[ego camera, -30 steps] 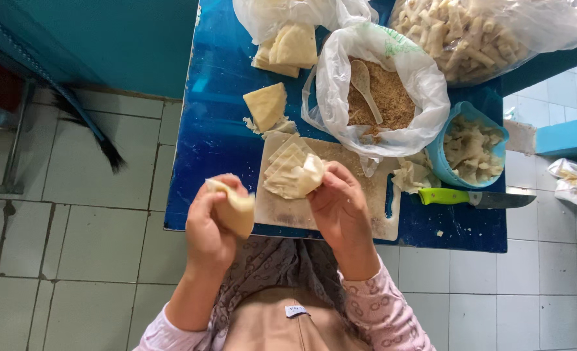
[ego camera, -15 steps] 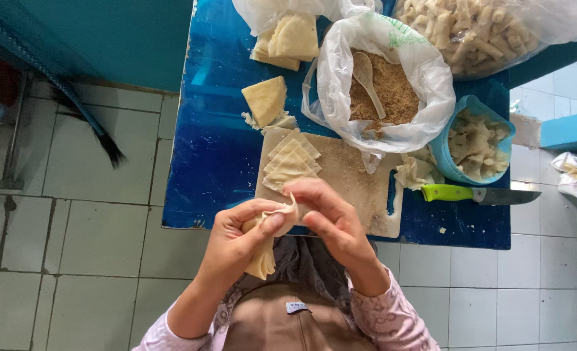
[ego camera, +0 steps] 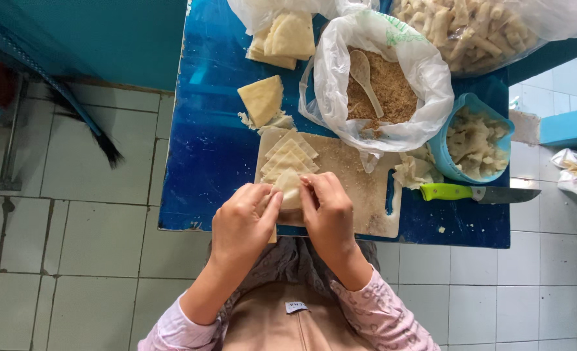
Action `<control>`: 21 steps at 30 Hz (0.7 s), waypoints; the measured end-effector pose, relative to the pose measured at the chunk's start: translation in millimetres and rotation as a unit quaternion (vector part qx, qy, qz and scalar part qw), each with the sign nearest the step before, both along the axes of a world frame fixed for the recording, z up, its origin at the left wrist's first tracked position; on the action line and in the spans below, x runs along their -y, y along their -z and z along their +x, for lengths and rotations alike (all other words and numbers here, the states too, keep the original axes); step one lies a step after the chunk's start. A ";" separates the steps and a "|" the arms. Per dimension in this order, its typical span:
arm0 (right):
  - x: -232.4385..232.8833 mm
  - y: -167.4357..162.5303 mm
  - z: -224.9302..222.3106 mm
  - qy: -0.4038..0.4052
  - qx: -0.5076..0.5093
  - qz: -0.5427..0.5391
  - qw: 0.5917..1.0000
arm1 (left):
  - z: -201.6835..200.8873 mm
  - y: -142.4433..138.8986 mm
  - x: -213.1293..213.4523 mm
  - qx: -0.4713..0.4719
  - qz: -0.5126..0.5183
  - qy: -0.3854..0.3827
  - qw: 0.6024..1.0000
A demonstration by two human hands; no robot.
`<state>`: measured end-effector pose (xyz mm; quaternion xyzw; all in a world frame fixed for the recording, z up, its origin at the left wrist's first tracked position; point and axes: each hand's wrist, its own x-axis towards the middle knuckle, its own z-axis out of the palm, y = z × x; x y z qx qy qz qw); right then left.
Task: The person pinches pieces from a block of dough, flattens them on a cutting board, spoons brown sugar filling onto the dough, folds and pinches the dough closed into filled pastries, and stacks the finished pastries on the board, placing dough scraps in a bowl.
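Folding 1 pale dough wrapper [ego camera: 290, 188]: left hand [ego camera: 242, 224] and right hand [ego camera: 331, 211] fingers pinch it above the cutting board [ego camera: 360, 188]; sealing the edges likely needs an even squeeze.

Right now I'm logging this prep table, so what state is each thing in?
Left hand: pinching the wrapper.
Right hand: pinching the wrapper.
Wrapper: folded, held between both hands.
Wrapper stack: fanned on the cutting board.
Filling bag: open, spoon resting inside.
Blue bowl: filled with pieces.
Knife: lying flat on the table.
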<state>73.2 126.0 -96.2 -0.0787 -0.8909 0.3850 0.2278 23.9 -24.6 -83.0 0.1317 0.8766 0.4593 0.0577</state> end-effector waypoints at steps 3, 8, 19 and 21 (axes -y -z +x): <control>2.6 -3.9 -4.5 0.005 0.034 0.015 0.999 | 0.2 5.1 10.1 -0.039 0.013 0.013 0.999; 1.6 -18.1 -5.2 0.005 0.042 0.161 0.986 | -7.5 14.2 42.3 0.263 0.385 -0.046 0.883; 38.6 -63.9 23.8 -0.137 -0.083 0.015 0.987 | 21.1 -22.7 28.2 0.410 0.669 0.005 0.620; 40.4 -64.8 19.2 -0.129 -0.071 -0.007 0.989 | 26.8 -28.0 24.5 0.402 0.710 0.019 0.578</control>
